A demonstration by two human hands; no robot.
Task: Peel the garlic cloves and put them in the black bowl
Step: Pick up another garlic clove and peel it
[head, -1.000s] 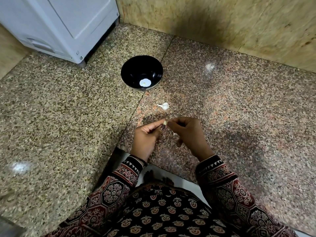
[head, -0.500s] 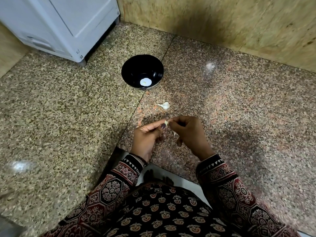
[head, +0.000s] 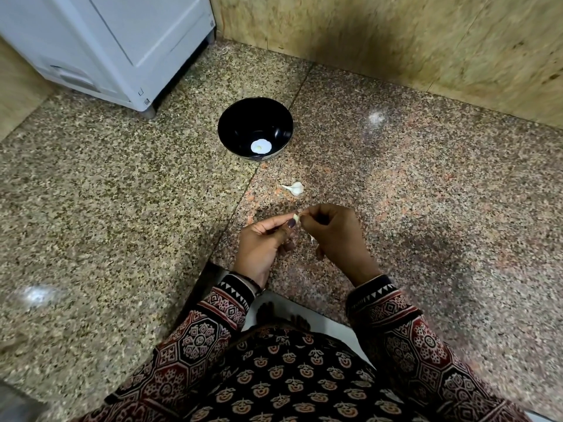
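Observation:
A small garlic clove (head: 296, 216) is pinched between the fingertips of my left hand (head: 264, 242) and my right hand (head: 334, 236), just above the granite counter. A thin strip of skin (head: 312, 239) hangs below my right fingers. Another clove, unpeeled with a pointed tail (head: 294, 187), lies on the counter a little beyond my hands. The black bowl (head: 231, 129) stands farther back, with a white round patch (head: 260, 146) at its bottom; I cannot tell whether this is garlic or a reflection.
A white appliance (head: 122, 41) stands at the back left, close to the bowl. A yellowish tiled wall (head: 396, 41) bounds the counter at the back. The speckled granite counter (head: 122, 223) has an L-shaped front edge near my body.
My hands have stayed together on the clove, with only slight finger movement. The bowl and the loose clove have not moved.

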